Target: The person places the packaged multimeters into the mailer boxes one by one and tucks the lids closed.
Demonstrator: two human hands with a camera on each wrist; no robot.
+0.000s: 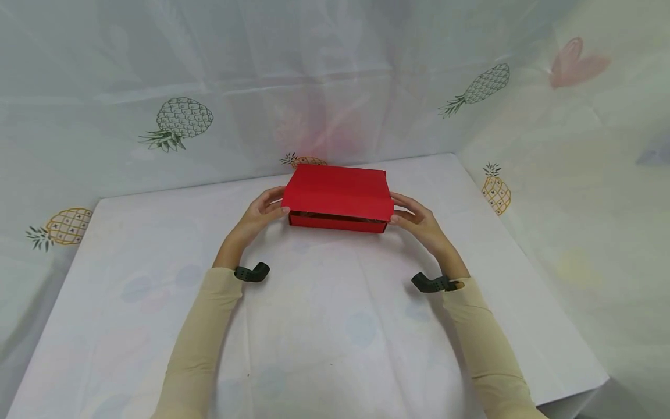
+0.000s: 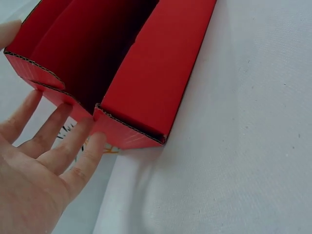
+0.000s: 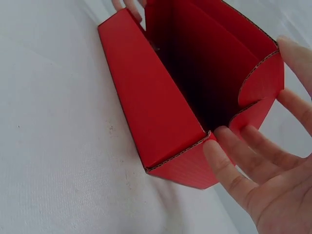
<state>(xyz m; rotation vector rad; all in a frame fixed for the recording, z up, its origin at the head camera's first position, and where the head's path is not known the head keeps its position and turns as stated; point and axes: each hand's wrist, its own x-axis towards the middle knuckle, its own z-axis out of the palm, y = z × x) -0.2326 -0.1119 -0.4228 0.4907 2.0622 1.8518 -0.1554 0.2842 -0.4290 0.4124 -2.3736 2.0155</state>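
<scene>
A red cardboard box (image 1: 337,192) rests at the back of the white table, its lid (image 1: 340,189) tilted down over it. A dark gap shows between the lid's front edge and the low front wall (image 1: 337,222). My left hand (image 1: 260,210) holds the box's left end. In the left wrist view its fingers (image 2: 80,165) touch the side wall, and the thumb is at the lid's corner. At the right end my right hand (image 1: 419,220) holds the box likewise, its fingers (image 3: 226,170) against the side and its thumb on the lid's corner. The box's inside is dark; its contents are hidden.
White cloth covers the table (image 1: 314,326). A patterned curtain (image 1: 251,87) with pineapple prints hangs close behind the box and along the sides. Dark bands (image 1: 252,272) with short protruding parts sit on both wrists.
</scene>
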